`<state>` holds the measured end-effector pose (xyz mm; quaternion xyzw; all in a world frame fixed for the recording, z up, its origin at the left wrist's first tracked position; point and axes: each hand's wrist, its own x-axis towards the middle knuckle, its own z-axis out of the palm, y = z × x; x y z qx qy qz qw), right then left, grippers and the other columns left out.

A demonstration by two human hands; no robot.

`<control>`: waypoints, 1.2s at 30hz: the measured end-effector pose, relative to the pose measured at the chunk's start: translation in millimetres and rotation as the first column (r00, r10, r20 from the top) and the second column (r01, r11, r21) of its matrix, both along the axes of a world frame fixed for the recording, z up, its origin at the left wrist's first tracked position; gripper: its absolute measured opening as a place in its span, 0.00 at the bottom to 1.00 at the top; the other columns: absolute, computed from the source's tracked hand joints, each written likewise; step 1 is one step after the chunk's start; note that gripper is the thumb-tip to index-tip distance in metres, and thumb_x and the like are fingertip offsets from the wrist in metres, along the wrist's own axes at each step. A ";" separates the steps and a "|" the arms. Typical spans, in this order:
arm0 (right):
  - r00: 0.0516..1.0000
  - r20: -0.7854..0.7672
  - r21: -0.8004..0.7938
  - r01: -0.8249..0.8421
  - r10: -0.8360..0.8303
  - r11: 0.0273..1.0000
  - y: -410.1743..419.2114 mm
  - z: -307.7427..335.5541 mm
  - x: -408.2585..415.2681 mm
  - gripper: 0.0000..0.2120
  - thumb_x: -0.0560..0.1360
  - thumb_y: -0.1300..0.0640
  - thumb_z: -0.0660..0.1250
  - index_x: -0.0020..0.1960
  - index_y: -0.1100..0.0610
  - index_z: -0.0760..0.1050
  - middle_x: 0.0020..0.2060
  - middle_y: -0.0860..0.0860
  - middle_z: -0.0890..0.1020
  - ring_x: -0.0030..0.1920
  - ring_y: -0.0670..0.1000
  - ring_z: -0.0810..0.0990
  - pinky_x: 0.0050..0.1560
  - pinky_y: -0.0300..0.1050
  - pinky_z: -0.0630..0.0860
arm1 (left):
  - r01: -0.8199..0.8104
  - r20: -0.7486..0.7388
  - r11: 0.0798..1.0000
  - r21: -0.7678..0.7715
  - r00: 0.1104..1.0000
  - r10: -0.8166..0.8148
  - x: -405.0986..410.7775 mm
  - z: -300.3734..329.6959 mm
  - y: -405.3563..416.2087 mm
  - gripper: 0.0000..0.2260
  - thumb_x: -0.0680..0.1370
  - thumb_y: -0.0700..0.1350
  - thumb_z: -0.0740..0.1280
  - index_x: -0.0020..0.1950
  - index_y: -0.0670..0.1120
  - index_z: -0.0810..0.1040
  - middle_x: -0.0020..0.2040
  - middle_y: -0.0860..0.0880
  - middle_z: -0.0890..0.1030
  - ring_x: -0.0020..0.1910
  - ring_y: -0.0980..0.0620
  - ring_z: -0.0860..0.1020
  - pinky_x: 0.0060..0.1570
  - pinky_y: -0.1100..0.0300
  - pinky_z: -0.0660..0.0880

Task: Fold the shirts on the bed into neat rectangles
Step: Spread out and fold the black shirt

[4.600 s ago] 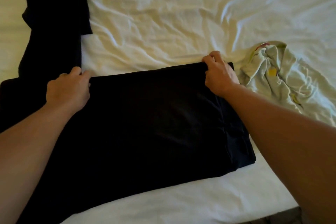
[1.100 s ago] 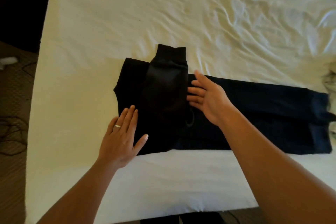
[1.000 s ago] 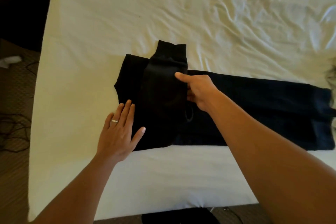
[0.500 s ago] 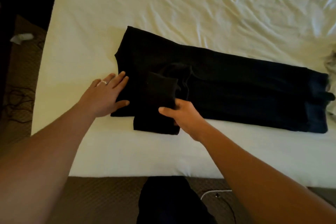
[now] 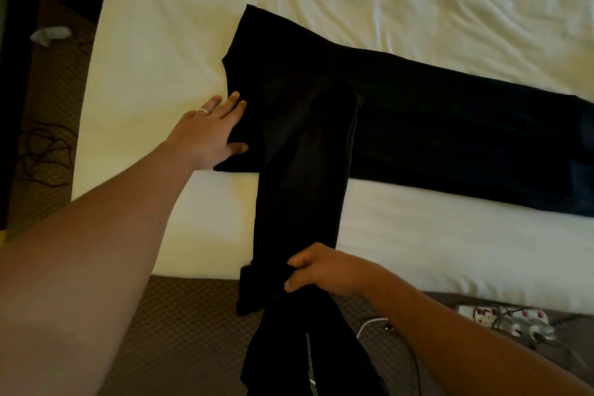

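Black shirt lying crosswise on bed; flat left hand pins shoulder, right hand pinches sleeve stretched toward person.

There is one view only, from the person's head, looking steeply down and forward over the bed edge. It sits close: both forearms fill the lower picture, and floor shows beneath the right hand gripping a sleeve.
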<state>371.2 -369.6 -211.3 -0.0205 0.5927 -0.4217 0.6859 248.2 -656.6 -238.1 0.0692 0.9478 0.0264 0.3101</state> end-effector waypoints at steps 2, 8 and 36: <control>0.988 0.065 -0.008 -0.142 0.143 0.990 -9.0 8.0 1.0 0.04 0.75 0.44 0.73 0.47 0.42 0.85 0.48 0.39 0.83 0.54 0.47 0.79 0.64 0.43 0.73 | 0.002 -0.014 1.000 0.000 1.000 -0.002 1.3 -2.6 -0.8 0.39 0.81 0.62 0.61 0.83 0.50 0.44 0.84 0.53 0.42 0.82 0.47 0.46 0.75 0.42 0.61; 0.991 0.116 0.147 0.050 -0.068 0.988 -5.3 12.4 -24.9 0.32 0.77 0.32 0.59 0.65 0.56 0.78 0.56 0.45 0.80 0.60 0.47 0.78 0.53 0.32 0.72 | -0.101 -0.190 0.995 0.009 0.976 0.101 17.7 5.6 16.6 0.36 0.79 0.57 0.67 0.82 0.49 0.55 0.82 0.46 0.56 0.78 0.39 0.57 0.71 0.41 0.62; 0.386 -0.920 0.199 0.615 -0.071 0.763 -16.6 3.5 -76.2 0.11 0.78 0.48 0.68 0.49 0.53 0.71 0.46 0.46 0.75 0.38 0.45 0.74 0.36 0.42 0.73 | -0.796 0.291 0.491 0.353 0.592 0.751 70.1 35.6 48.9 0.08 0.79 0.45 0.67 0.42 0.43 0.80 0.36 0.45 0.83 0.32 0.45 0.80 0.32 0.58 0.73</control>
